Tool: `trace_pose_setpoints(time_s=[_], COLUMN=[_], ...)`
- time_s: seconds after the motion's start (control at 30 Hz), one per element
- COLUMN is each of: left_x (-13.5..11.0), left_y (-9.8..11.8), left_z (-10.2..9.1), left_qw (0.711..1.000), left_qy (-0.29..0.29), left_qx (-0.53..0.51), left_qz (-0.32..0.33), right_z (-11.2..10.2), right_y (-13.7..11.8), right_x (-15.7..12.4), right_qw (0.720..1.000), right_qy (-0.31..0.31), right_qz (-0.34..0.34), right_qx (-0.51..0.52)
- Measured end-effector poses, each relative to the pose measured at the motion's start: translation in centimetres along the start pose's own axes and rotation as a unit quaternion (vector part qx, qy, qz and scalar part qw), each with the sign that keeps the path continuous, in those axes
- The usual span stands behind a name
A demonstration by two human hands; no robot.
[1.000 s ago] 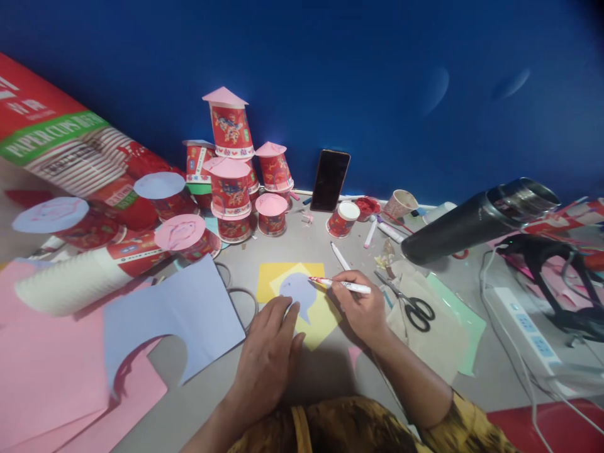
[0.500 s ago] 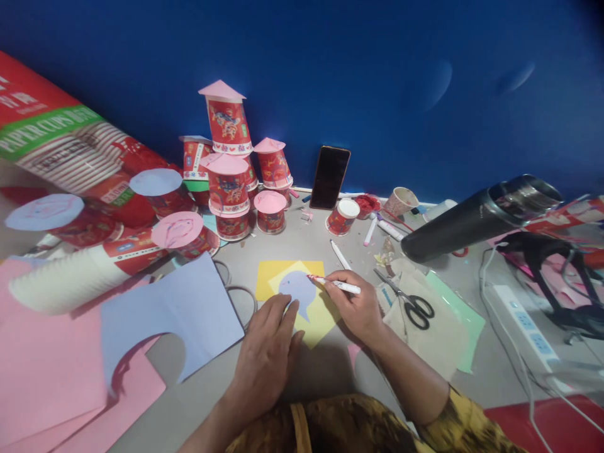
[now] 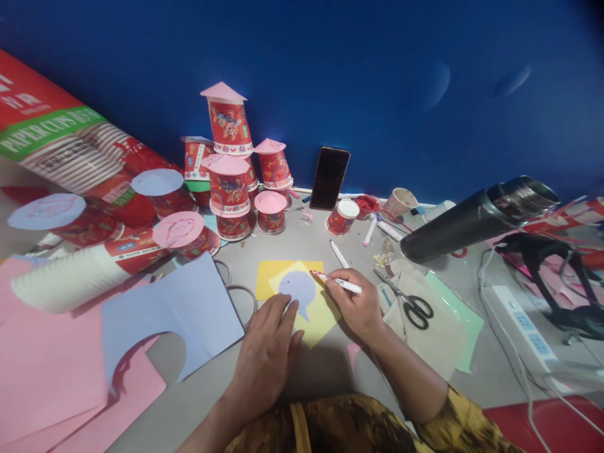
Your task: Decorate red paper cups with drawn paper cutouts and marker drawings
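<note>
On the bench [image 3: 292, 248]: blue cutout [image 3: 298, 288] lying on yellow paper [image 3: 321, 316]. At its right edge, tip of a white marker [image 3: 338, 282], pinched in the fingers of the right hand [image 3: 358, 308]. The left hand [image 3: 268, 353], fingers flat and spread, presses the cutout's lower edge. Just right: scissors [image 3: 409, 302].

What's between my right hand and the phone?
Head view: a loose white marker and a red paper cup lie between the right hand, gripping a pen, and the phone.
</note>
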State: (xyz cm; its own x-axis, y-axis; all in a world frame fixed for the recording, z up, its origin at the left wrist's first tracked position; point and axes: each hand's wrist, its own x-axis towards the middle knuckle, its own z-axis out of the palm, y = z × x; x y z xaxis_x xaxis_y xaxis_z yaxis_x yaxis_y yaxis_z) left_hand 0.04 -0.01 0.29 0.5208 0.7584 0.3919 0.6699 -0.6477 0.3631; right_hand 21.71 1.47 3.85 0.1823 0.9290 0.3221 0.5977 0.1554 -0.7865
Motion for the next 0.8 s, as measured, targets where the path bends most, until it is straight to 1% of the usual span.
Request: trace_pose_setpoints(time_s=[0.17,0.33,0.43,0.63,0.8], left_x=[0.0,0.1,0.1,0.0,0.0], left_y=[0.0,0.1,0.1,0.1,0.1], left_z=[0.0,-0.1,-0.2,-0.1,-0.1], left_qw=[1.000,1.000,1.000,1.000,1.000], left_qy=[0.003,-0.010,-0.017,-0.011,-0.008], left_qx=[-0.004,0.009,0.006,-0.008,-0.010], left_qz=[0.000,0.003,0.002,-0.008,-0.002], right_z=[-0.1,0.3,0.6,1.2,1.3], right_y=[-0.3,-0.6,-0.7,-0.6,-0.4], right_x=[-0.2,-0.7,-0.8,-0.6,-0.6], right_qw=[1.000,0.996,0.993,0.992,0.991], right_qy=[0.000,-0.039,-0.051,-0.064,-0.078], right_qz=[-0.011,-0.077,-0.107,-0.111,-0.108], right_qx=[-0.003,-0.006,-0.003,0.008,0.000])
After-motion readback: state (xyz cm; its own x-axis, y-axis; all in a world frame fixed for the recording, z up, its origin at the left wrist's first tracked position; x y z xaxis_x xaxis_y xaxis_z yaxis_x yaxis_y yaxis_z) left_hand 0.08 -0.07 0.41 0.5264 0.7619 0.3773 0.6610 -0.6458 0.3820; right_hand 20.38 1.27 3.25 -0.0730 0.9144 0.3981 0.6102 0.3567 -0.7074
